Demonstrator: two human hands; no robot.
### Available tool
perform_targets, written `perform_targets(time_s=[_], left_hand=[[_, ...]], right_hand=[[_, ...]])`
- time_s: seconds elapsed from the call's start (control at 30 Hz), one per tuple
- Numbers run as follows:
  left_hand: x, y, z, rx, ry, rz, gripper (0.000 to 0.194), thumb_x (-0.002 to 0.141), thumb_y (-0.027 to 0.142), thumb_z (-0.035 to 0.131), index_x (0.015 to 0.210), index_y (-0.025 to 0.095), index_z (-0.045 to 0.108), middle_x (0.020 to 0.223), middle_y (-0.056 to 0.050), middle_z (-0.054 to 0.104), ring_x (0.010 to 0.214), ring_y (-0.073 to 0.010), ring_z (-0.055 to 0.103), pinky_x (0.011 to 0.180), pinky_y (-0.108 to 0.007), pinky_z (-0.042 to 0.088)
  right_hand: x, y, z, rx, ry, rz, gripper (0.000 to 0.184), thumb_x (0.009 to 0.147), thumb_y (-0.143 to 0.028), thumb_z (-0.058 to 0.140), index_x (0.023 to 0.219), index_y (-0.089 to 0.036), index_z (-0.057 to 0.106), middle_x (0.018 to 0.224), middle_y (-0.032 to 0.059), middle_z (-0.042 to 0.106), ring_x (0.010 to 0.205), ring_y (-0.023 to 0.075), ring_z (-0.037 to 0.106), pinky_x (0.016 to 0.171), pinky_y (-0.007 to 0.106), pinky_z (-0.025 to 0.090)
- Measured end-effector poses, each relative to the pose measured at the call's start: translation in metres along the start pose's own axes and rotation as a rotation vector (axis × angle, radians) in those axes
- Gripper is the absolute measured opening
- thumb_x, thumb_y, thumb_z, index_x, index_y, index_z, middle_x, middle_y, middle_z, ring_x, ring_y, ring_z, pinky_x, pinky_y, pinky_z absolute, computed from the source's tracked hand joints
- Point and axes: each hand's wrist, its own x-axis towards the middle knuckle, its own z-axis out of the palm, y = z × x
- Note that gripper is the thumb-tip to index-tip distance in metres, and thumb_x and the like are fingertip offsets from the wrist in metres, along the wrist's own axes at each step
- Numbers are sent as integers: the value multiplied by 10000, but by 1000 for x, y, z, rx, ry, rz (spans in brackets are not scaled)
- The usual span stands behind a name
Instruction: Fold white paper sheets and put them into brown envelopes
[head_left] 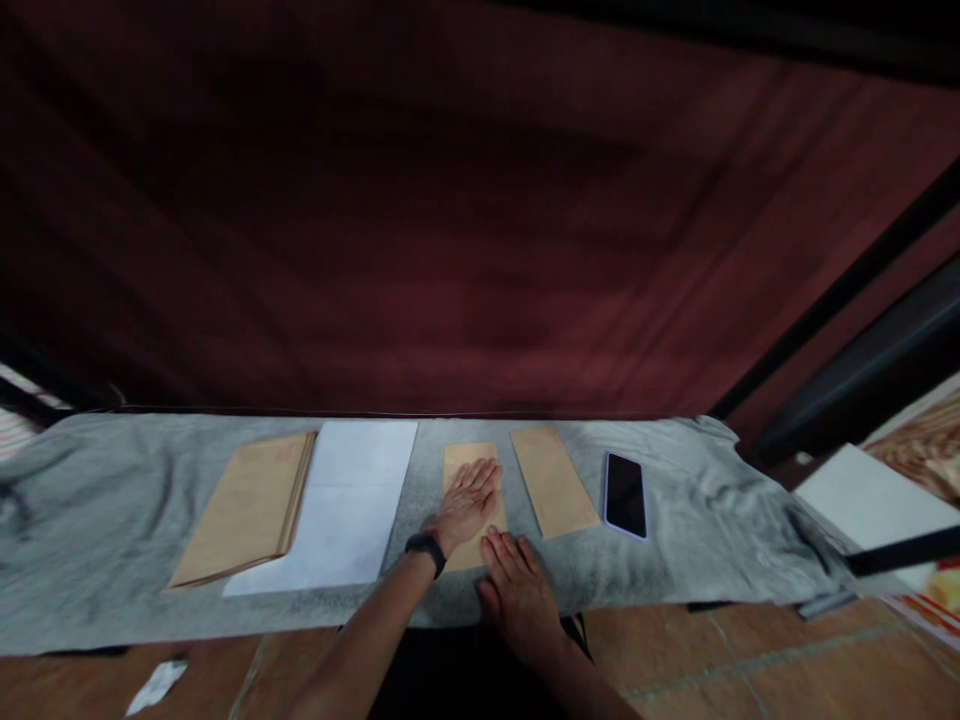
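Note:
A brown paper envelope (pixel 459 458) lies flat on the grey cloth in front of me, its middle covered by my hands. My left hand (pixel 469 503), with a dark band on the wrist, rests palm down across it, fingers stretched out. Lower and to the right, my right hand (pixel 519 592) is also flat, its fingertips at the envelope's lower right edge. Neither hand grips anything. Just right of them lies a second brown envelope (pixel 553 482), slightly turned.
White paper sheets (pixel 360 490) lie to the left, partly under a stack of larger brown envelopes (pixel 244 505). A phone (pixel 625 495) lies at the right on the grey cloth (pixel 697 520). Behind stands a dark red hanging (pixel 480 250). A white scrap (pixel 159 685) is on the tiled floor.

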Motion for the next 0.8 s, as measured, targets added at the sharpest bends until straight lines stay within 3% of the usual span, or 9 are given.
perform_targets(time_s=[0.33,0.63,0.8], left_hand=[[-54,21,6,6,4,53,547,1042,353,264,1566,196,274,1618,-75,334,1509,-173,256,1247,-421,198],[-122,40,10,78,107,9,648,1015,485,367,1576,184,247,1615,-107,332,1494,-228,301,1210,-438,311],[-148,42,4,141,161,57,670,988,450,443,1588,255,215,1613,-90,341,1473,-261,347,1158,-465,392]], right_hand=[[-4,2,9,2,1,7,452,994,-330,538,1418,-176,547,1431,105,581,1370,239,491,1204,455,306],[-4,1,0,-45,-48,-38,533,1006,-297,510,1519,-207,401,1541,78,453,1424,223,421,1208,449,308],[-9,4,-7,-50,-30,-52,570,997,-284,525,1536,-192,363,1549,93,435,1439,209,397,1212,430,304]])
